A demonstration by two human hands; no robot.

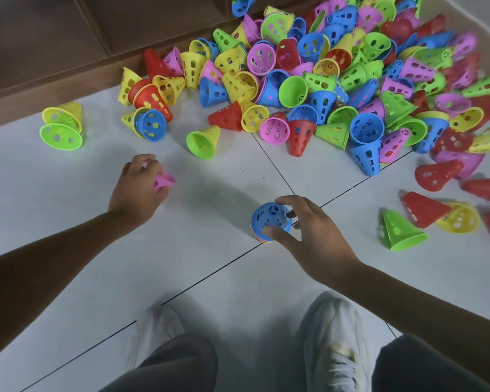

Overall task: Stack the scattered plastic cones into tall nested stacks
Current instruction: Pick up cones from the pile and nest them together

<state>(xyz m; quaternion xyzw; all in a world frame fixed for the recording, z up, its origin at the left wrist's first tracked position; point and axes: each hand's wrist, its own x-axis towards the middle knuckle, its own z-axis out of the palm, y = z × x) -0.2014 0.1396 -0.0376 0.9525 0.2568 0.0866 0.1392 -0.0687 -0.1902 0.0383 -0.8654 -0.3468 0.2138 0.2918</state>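
The left hand (137, 185) is gripping a pink cone (164, 180) above the white tiled floor (68, 176). The right hand (313, 232) is holding a blue-topped nested stack (270, 220) standing on the floor, with a heap of coloured cones (337, 80) lying beyond.

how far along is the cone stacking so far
Early days. Done: one short nested stack topped by a blue perforated plastic cone stands on the white tiled floor, with rims of other colours showing beneath. In hand: the right hand grips that stack, and the left hand holds a pink plastic cone. Left: the big heap of mixed coloured cones and loose strays around it.
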